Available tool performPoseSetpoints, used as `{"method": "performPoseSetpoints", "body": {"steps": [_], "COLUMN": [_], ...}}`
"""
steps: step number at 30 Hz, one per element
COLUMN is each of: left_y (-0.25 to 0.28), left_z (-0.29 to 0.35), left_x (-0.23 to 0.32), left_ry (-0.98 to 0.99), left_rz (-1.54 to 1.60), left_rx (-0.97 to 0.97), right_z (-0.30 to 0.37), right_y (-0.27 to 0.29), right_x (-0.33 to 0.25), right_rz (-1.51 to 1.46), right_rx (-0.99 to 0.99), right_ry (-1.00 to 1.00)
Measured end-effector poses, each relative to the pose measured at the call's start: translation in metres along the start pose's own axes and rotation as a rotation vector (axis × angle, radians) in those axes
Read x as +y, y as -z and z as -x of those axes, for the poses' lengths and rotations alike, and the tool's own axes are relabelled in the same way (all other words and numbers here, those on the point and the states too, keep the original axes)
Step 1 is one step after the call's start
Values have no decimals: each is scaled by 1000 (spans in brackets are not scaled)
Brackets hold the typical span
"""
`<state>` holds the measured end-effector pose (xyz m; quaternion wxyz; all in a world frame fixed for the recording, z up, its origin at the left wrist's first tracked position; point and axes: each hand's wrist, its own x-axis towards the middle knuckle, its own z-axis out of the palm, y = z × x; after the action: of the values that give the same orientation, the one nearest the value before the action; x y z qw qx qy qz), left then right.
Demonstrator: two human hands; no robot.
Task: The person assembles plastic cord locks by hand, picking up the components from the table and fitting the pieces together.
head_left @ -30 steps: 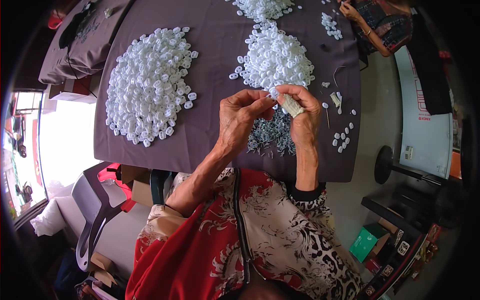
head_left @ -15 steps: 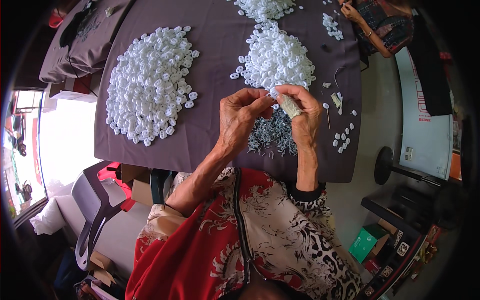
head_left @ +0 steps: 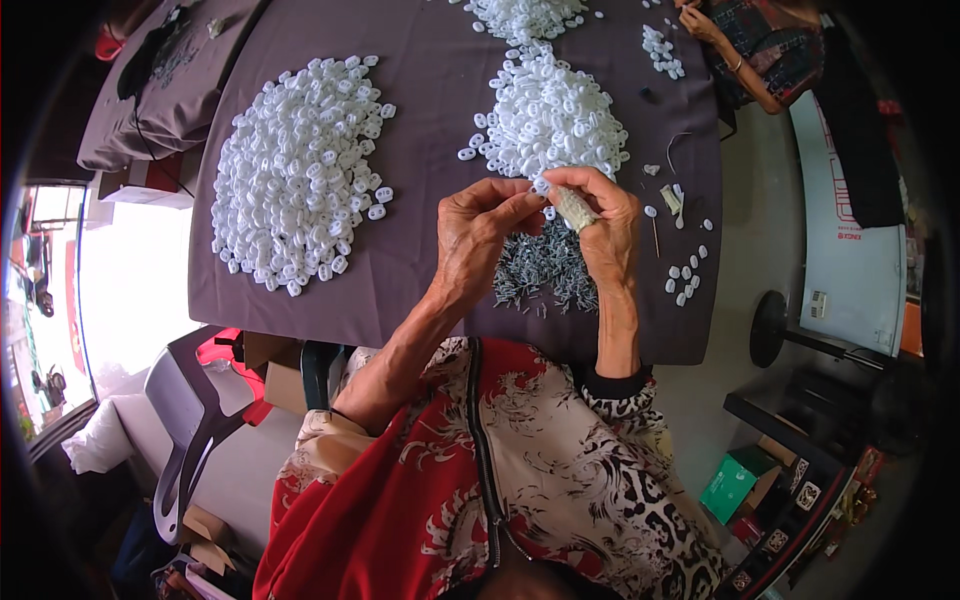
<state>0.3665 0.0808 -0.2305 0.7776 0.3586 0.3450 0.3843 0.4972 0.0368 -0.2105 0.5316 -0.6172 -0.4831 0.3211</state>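
In front of my chest my two hands meet over the table, fingertips nearly touching. With a pinch, my right hand (head_left: 615, 235) holds a small white oval plastic piece (head_left: 541, 186). A pale wrapping (head_left: 574, 209) covers that hand's thumb. My left hand (head_left: 472, 235) is closed in a pinch against the same piece; what lies between its fingertips is too small to make out. Just beneath the hands lies a heap of small grey pins (head_left: 545, 270), partly hidden by them. Beyond the fingers rises a pile of white oval pieces (head_left: 550, 110).
A large pile of similar white pieces (head_left: 295, 175) spreads on the left of the dark tablecloth (head_left: 420, 100). Several loose pieces (head_left: 684, 280) and a thin stick (head_left: 656, 237) lie at the right. Another person's hand (head_left: 700, 22) is at the far right edge. A grey chair (head_left: 185, 400) stands lower left.
Both hands stay nearly in place, still joined at the white piece. The fingertips shift very slightly; the piece shows a little more above the right thumb.
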Motion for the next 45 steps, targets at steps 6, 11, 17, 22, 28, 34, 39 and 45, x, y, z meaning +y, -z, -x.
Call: {"method": "performPoseSetpoints", "body": {"steps": [6,11,17,22,28,34,39,45], "left_y": [-1,2,2,4,3,5,5,9], "left_z": [2,-1,-1,-2,-1,-2,-1,-2], "left_x": [4,3,3,2,2,0,4,4], "left_ry": [9,35,86,112,90,96,110,112], "left_rz": [-38,21,65,71,90,85,110,148], "left_rx": [-13,-64,-48,-51,-56,-65,-59,-81], "right_z": [1,1,3,5,5,7,5,7], "right_y": [-1,-2,-3,-5,-4,-6,-3,-7], "right_x": [3,5,3,2,3,3,3,0], "right_rz": [-16,-67,1,-20,-8,26,32,5], "right_rx": [24,68,41,49,60,189,157,145], "right_ry": [28,2,19,37,51,108,140,99]}}
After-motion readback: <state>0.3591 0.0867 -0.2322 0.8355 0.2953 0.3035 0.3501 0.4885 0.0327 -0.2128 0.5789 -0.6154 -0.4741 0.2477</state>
